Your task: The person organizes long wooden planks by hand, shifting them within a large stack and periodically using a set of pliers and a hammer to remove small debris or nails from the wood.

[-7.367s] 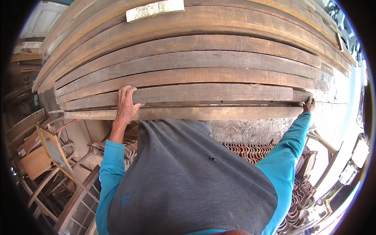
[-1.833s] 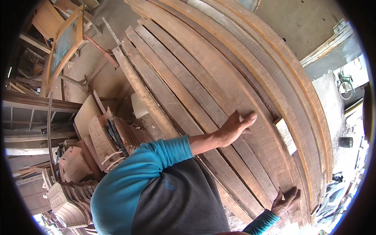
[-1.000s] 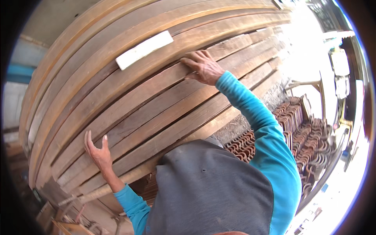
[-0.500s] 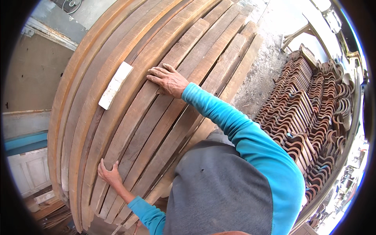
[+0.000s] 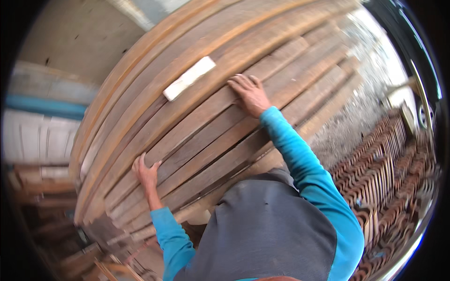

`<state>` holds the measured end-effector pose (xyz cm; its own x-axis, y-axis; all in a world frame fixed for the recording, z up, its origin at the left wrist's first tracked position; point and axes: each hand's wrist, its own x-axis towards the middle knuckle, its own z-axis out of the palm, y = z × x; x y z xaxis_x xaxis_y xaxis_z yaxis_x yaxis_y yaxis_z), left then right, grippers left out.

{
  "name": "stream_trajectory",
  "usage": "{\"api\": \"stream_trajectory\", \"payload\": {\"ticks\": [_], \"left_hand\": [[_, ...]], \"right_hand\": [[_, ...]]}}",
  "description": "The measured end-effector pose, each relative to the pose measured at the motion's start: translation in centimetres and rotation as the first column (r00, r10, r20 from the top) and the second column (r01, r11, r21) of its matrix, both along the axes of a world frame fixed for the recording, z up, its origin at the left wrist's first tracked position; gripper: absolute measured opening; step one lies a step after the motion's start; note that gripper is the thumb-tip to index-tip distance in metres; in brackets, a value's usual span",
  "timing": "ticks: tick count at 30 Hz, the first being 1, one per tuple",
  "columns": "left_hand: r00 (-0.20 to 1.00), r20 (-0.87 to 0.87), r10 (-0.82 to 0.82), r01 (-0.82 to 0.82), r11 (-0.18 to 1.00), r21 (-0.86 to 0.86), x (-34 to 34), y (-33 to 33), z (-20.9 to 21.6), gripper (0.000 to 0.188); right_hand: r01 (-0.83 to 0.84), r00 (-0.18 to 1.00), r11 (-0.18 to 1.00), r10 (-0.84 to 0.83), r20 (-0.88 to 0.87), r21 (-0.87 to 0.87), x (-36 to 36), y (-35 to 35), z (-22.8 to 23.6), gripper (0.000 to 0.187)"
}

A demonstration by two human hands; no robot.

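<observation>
A row of long brown wooden planks, lying side by side, slants across the view. Both of my hands are on one wooden plank (image 5: pixel 190 122) near the middle of the row. Toward its lower left end, my left hand (image 5: pixel 147 174) has its fingers over the far edge and its thumb spread on the near side. My right hand (image 5: pixel 251 97) is farther up the same plank, palm down, fingertips hooked at the far edge. The undersides of the fingers are hidden. A short whitish block (image 5: pixel 190 78) rests across the planks beyond my hands.
Stacks of curved reddish roof tiles (image 5: pixel 389 173) stand on the right, beside gritty ground (image 5: pixel 349 124). At the left are a white panelled door (image 5: pixel 42 136) and a blue strip (image 5: pixel 47 107). Loose timber (image 5: pixel 79 260) lies at the lower left, blurred.
My view has turned, so planks, block and tiles appear rotated clockwise and shifted right. Both hands stay on the same plank, with little visible change in grip.
</observation>
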<state>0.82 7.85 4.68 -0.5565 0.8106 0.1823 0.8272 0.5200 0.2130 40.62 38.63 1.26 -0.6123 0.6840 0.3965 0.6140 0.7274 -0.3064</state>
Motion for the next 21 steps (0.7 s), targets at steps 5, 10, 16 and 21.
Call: {"api": "stream_trajectory", "payload": {"ticks": [5, 10, 16, 21], "left_hand": [[0.995, 0.068, -0.074, 0.066, 0.991, 0.119, 1.4, 3.3, 1.6, 0.073], [0.987, 0.156, -0.037, 0.014, 0.989, 0.145, 3.5, 2.2, -1.0, 0.075], [0.987, 0.116, -0.108, 0.077, 0.966, 0.246, 5.7, 3.8, -2.0, 0.076], [0.986, 0.123, -0.113, 0.069, 0.948, 0.312, 5.4, 4.1, -0.9, 0.077]], "right_hand": [[0.093, 0.991, 0.993, -0.085, 0.101, -0.075, 3.3, -0.1, 1.3, 0.076], [0.083, 0.97, 0.995, -0.066, 0.236, -0.062, 6.0, 0.7, 1.7, 0.07], [0.02, 0.99, 0.926, 0.034, 0.135, -0.377, 6.7, 4.5, 5.9, 0.062], [-0.085, 0.994, 0.97, 0.067, -0.083, -0.227, -4.9, 6.7, 14.0, 0.052]]}}
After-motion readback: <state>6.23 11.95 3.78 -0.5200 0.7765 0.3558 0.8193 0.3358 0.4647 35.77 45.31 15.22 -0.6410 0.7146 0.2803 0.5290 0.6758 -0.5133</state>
